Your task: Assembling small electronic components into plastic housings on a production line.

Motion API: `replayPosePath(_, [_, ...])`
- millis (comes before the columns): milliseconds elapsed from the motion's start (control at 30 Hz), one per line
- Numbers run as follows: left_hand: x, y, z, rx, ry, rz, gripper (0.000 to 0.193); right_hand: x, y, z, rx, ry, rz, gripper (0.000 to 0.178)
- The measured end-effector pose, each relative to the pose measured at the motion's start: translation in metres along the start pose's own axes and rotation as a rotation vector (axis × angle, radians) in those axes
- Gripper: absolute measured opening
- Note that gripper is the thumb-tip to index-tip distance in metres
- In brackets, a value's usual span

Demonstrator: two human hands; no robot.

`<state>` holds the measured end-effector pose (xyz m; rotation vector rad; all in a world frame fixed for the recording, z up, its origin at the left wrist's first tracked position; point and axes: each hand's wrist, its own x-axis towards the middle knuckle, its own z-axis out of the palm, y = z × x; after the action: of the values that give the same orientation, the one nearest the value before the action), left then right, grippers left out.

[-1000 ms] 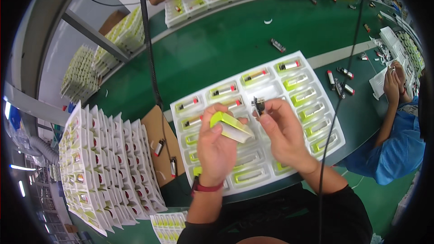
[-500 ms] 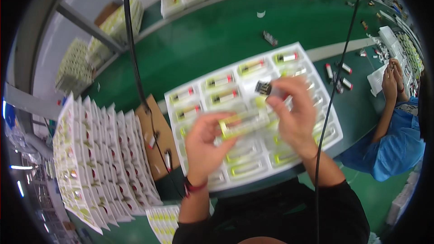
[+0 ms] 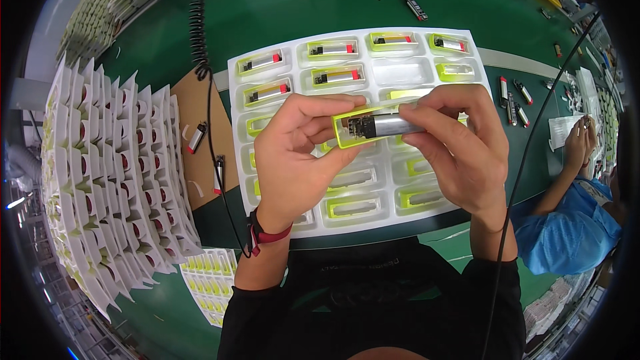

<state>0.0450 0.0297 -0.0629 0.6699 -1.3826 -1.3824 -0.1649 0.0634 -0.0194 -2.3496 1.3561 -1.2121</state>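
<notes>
My left hand [image 3: 290, 163] pinches a clear plastic case with a yellow-green rim [image 3: 337, 135], held over the tray. Between the thumb and fingers of my right hand [image 3: 467, 143] is a silver cylindrical battery with a black circuit end [image 3: 387, 125]. The black end lies within the case's opening; the silver end sits under my right fingertips. Below both hands lies a white compartment tray [image 3: 402, 72]. Its far and left compartments hold cases with batteries [image 3: 333, 49]; nearer ones hold cases without batteries [image 3: 353, 207]. My hands hide part of the middle.
Tall stacked white trays [image 3: 107, 180] stand at the left, beside brown cardboard [image 3: 187, 97] bearing loose batteries [image 3: 198, 138]. More batteries [image 3: 511, 110] lie right of the tray, one [image 3: 415, 7] beyond it. A black cable [image 3: 197, 20] hangs down. A co-worker's blue sleeve [image 3: 560, 237] is at right.
The battery has moved from above the case down into its opening, and my hands have come closer together. The view has shifted, so the tray appears straighter.
</notes>
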Motion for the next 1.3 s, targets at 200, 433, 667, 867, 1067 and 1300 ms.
replayPosePath(200, [0.000, -0.003, 0.000, 0.003, -0.002, 0.011, 0.038, 0.001, -0.001, 0.005, -0.017, -0.039, 0.087, 0.040])
replayPosePath(433, [0.001, -0.007, -0.001, 0.002, 0.019, -0.005, 0.036, 0.001, -0.002, 0.016, 0.059, 0.001, 0.147, 0.040])
replayPosePath(667, [0.002, -0.009, 0.001, -0.029, 0.051, 0.014, 0.037, 0.000, 0.001, 0.023, 0.081, 0.137, 0.126, 0.036])
replayPosePath(867, [0.000, -0.015, 0.004, -0.029, 0.124, 0.069, 0.037, -0.005, -0.005, 0.042, 0.136, 0.317, 0.246, 0.036])
replayPosePath(1067, [0.001, -0.016, 0.008, 0.056, 0.176, 0.129, 0.038, -0.003, -0.009, 0.053, 0.222, 0.443, 0.340, 0.036])
replayPosePath(1300, [-0.001, -0.018, 0.010, 0.094, 0.199, 0.233, 0.040, -0.002, -0.010, 0.055, 0.245, 0.474, 0.351, 0.028])
